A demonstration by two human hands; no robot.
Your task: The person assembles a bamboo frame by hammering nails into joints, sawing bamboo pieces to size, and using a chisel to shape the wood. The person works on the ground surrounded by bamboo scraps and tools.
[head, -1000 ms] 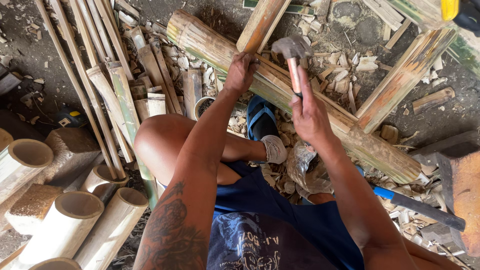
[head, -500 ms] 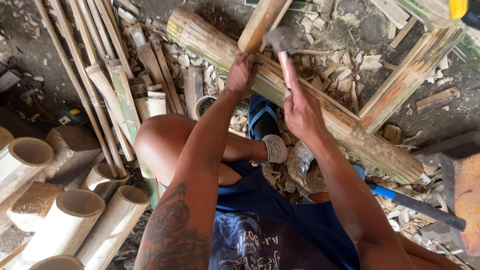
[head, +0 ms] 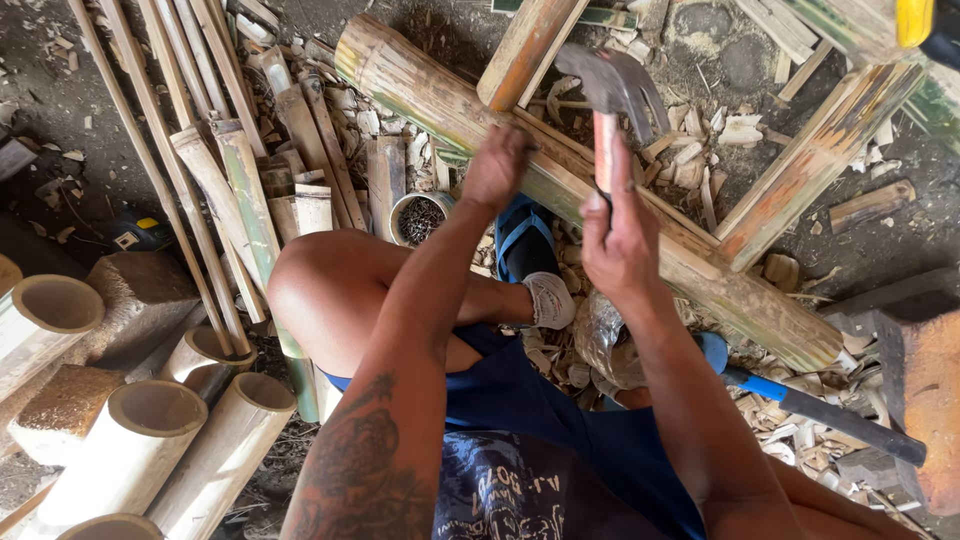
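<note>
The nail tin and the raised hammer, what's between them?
In the head view, the left hand pressed on the thick bamboo pole lies between the tin and hammer.

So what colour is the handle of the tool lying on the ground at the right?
Blue near its head, then black; head view shows the tool handle.

The hammer (head: 612, 85) near the top centre has a dull grey metal head, worn and matt, on a reddish wooden handle. The thick bamboo pole (head: 600, 190) running diagonally across the frame is woody, streaked tan and green, with a slightly waxy sheen and rough, scarred patches. Cut bamboo tubes (head: 130, 440) at lower left show pale, fibrous, matt ends. The floor (head: 730, 60) is dark, gritty earth strewn with dry, pale wood chips (head: 800, 440). The shorts (head: 520, 440) at the bottom are blue cloth.
</note>
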